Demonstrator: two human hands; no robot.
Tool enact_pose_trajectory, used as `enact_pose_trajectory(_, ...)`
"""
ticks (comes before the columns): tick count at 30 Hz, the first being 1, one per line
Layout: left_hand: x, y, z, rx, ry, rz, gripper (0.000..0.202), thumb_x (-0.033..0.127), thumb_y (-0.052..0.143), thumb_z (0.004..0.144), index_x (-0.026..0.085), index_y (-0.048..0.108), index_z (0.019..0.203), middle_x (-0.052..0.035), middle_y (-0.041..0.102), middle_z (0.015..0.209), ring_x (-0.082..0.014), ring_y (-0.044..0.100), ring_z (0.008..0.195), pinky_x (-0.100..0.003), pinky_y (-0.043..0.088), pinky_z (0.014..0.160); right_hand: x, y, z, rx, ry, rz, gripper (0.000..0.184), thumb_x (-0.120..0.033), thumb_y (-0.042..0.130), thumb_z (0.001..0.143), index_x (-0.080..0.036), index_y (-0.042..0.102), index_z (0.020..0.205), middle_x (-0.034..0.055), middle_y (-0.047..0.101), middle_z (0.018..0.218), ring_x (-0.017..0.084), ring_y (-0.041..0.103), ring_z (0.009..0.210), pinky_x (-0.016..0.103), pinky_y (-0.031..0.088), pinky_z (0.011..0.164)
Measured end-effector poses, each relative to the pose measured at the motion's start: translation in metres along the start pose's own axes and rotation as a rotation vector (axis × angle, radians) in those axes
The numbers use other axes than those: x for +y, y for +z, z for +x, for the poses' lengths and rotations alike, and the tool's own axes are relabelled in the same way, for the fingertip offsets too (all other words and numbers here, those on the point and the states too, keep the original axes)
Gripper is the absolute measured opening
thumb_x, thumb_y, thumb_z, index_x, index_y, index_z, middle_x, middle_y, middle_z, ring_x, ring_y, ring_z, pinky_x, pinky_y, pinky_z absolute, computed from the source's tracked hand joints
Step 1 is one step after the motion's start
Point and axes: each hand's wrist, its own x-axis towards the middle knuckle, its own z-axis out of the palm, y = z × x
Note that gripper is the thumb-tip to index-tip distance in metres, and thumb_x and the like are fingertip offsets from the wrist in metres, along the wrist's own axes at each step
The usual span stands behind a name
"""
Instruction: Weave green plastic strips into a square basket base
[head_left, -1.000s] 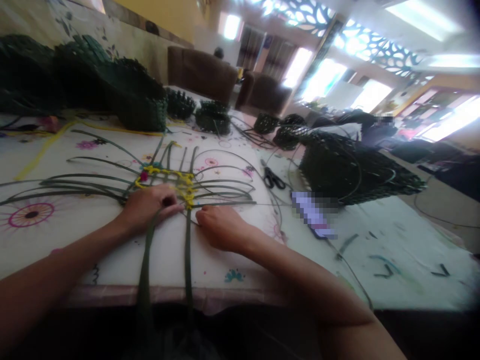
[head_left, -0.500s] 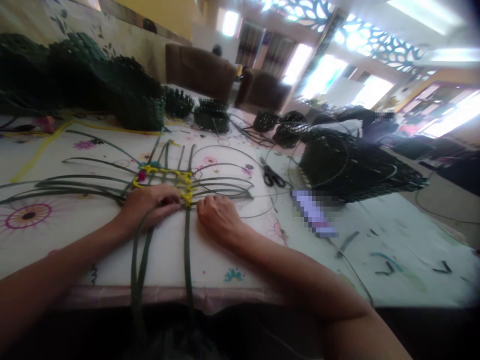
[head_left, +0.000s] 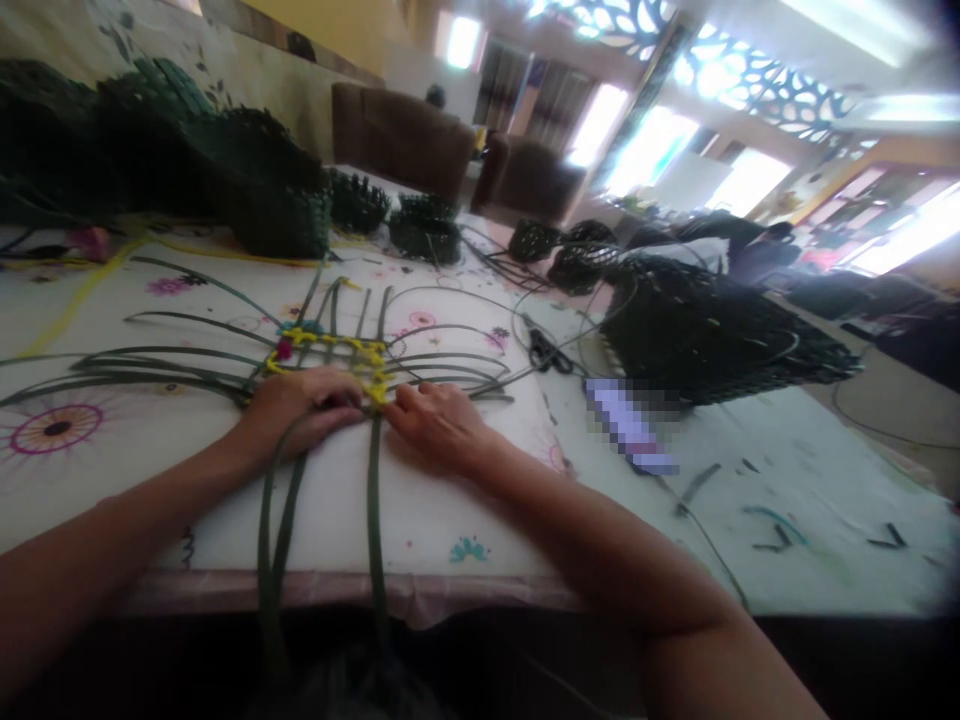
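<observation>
A small weave of dark green strips edged with yellow cord (head_left: pixel 373 352) lies on the flowered tablecloth, its loose strip ends fanning out on all sides. My left hand (head_left: pixel 304 405) is closed at its lower left edge, thumb and fingers pinched together on the weave. At the lower right corner my right hand (head_left: pixel 435 425) has its fingers curled against the yellow cord, with a green strip at the fingertips; what exactly it grips is partly hidden. Long green strips (head_left: pixel 373 500) hang from the weave over the table's front edge. A pink spot (head_left: pixel 284 348) shows at the weave's left corner.
Black-handled scissors (head_left: pixel 550 352) lie right of the weave, near a pixelated purple item (head_left: pixel 626 425). A big dark woven basket (head_left: pixel 720 325) rests on its side at right. More dark baskets (head_left: pixel 255 185) stand along the back left. Strip scraps (head_left: pixel 776 540) lie at the right.
My right hand has shifted slightly left and up, and its fingertips now meet the yellow corner. My left hand stays in place on the weave.
</observation>
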Motion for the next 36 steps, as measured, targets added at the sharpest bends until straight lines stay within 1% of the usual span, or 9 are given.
enact_pose_trajectory(3, 0.003, -0.005, 0.000, -0.048, 0.027, 0.001, 0.034, 0.058, 0.064, 0.096, 0.028, 0.080, 0.090, -0.0037, 0.078, 0.097, -0.0244, 0.071, 0.090, -0.033, 0.047, 0.080, 0.006, 0.010, 0.001, 0.075, -0.064, 0.004, 0.041, -0.015, 0.033, 0.115, -0.015, 0.072, 0.126, 0.0169, 0.074, 0.115, 0.027, 0.066, 0.106, 0.041, 0.051, 0.085)
enact_pose_trajectory(6, 0.005, -0.006, 0.000, -0.041, 0.035, 0.028, 0.035, 0.056, 0.061, 0.095, 0.027, 0.080, 0.088, -0.0046, 0.077, 0.096, -0.0244, 0.071, 0.089, -0.034, 0.046, 0.078, 0.008, 0.013, 0.003, 0.138, -0.037, 0.006, 0.039, -0.015, 0.034, 0.114, -0.014, 0.073, 0.120, 0.0181, 0.072, 0.120, 0.028, 0.062, 0.110, 0.042, 0.048, 0.091)
enact_pose_trajectory(15, 0.006, -0.006, 0.003, -0.048, 0.005, 0.016, 0.041, 0.064, 0.063, 0.094, 0.028, 0.082, 0.089, -0.0045, 0.079, 0.095, -0.0247, 0.070, 0.089, -0.033, 0.046, 0.077, 0.004, 0.010, 0.012, 0.106, -0.110, 0.033, 0.036, -0.016, 0.035, 0.116, -0.011, 0.068, 0.127, 0.0174, 0.070, 0.118, 0.028, 0.062, 0.110, 0.045, 0.053, 0.099)
enact_pose_trajectory(18, 0.004, -0.006, 0.003, -0.048, 0.015, 0.011, 0.043, 0.066, 0.063, 0.094, 0.028, 0.082, 0.088, -0.0042, 0.079, 0.093, -0.0248, 0.070, 0.088, -0.033, 0.046, 0.076, 0.002, 0.010, 0.013, 0.069, -0.093, 0.044, 0.037, -0.015, 0.032, 0.116, -0.011, 0.065, 0.132, 0.0185, 0.068, 0.124, 0.028, 0.065, 0.109, 0.044, 0.056, 0.093)
enact_pose_trajectory(22, 0.004, -0.008, 0.004, -0.057, 0.018, -0.012, 0.041, 0.064, 0.064, 0.094, 0.028, 0.082, 0.089, -0.0041, 0.080, 0.095, -0.0248, 0.071, 0.090, -0.033, 0.047, 0.079, 0.002, 0.005, 0.010, -0.002, -0.028, 0.103, 0.040, -0.017, 0.030, 0.116, -0.014, 0.059, 0.144, 0.0195, 0.065, 0.136, 0.021, 0.068, 0.088, 0.038, 0.056, 0.073)
enact_pose_trajectory(24, 0.003, -0.008, 0.003, -0.067, 0.007, -0.023, 0.039, 0.062, 0.065, 0.093, 0.027, 0.082, 0.089, -0.0039, 0.080, 0.094, -0.0248, 0.071, 0.091, -0.034, 0.048, 0.079, 0.004, 0.000, 0.007, -0.017, -0.054, 0.097, 0.041, -0.019, 0.029, 0.117, -0.015, 0.058, 0.145, 0.0193, 0.064, 0.136, 0.020, 0.069, 0.088, 0.036, 0.055, 0.070)
enact_pose_trajectory(30, -0.001, -0.008, 0.000, -0.040, -0.010, -0.075, 0.044, 0.067, 0.065, 0.095, 0.027, 0.080, 0.087, -0.0023, 0.079, 0.090, -0.0229, 0.069, 0.087, -0.032, 0.048, 0.079, 0.008, -0.007, 0.002, -0.025, -0.130, 0.050, 0.039, -0.020, 0.029, 0.118, -0.013, 0.065, 0.131, 0.0190, 0.068, 0.130, 0.021, 0.069, 0.099, 0.033, 0.054, 0.072)
enact_pose_trajectory(34, -0.001, -0.010, -0.005, -0.014, -0.054, -0.116, 0.049, 0.072, 0.063, 0.097, 0.026, 0.078, 0.086, -0.0009, 0.077, 0.083, -0.0208, 0.066, 0.079, -0.031, 0.049, 0.075, 0.005, -0.004, 0.002, -0.012, -0.109, 0.032, 0.037, -0.020, 0.029, 0.117, -0.015, 0.066, 0.121, 0.0174, 0.072, 0.128, 0.021, 0.070, 0.095, 0.032, 0.050, 0.068)
enact_pose_trajectory(36, 0.000, -0.011, -0.006, 0.003, -0.059, -0.125, 0.049, 0.071, 0.063, 0.097, 0.026, 0.078, 0.086, -0.0005, 0.077, 0.081, -0.0208, 0.066, 0.079, -0.031, 0.050, 0.076, 0.004, -0.004, 0.002, -0.038, -0.124, 0.014, 0.038, -0.020, 0.027, 0.117, -0.015, 0.065, 0.123, 0.0157, 0.074, 0.122, 0.020, 0.071, 0.092, 0.032, 0.047, 0.065)
